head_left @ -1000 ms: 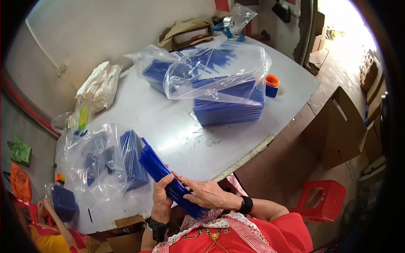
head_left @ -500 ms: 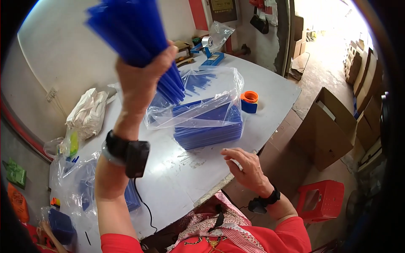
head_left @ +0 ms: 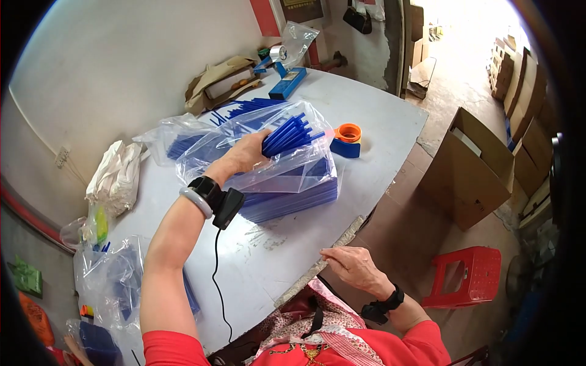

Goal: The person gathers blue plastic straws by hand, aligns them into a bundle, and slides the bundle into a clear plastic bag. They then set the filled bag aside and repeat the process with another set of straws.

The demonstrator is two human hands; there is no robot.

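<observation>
My left hand (head_left: 247, 152) is wrapped round a bundle of thin blue plastic sticks (head_left: 290, 135), their ends fanned to the right. It is just above a clear plastic bag (head_left: 244, 182) whose film lies loosely round the wrist area and under the bundle. Inside the bag is a neat block of more blue sticks (head_left: 293, 201), lying flat on the table. My right hand (head_left: 357, 268) hovers by the table's near edge, fingers drawn together and holding nothing visible.
Beside the bag are an orange-and-blue tape roll (head_left: 348, 140) and a blue tape dispenser (head_left: 287, 82). Loose blue sticks (head_left: 256, 107) lie behind. White bags (head_left: 115, 174) stand at left. A cardboard box (head_left: 467, 171) and red stool (head_left: 464, 276) occupy the floor at right.
My left hand has come down from high up with the blue sticks, lowering them over the bag. My right hand's fingers have drawn together. The view has shifted slightly.
</observation>
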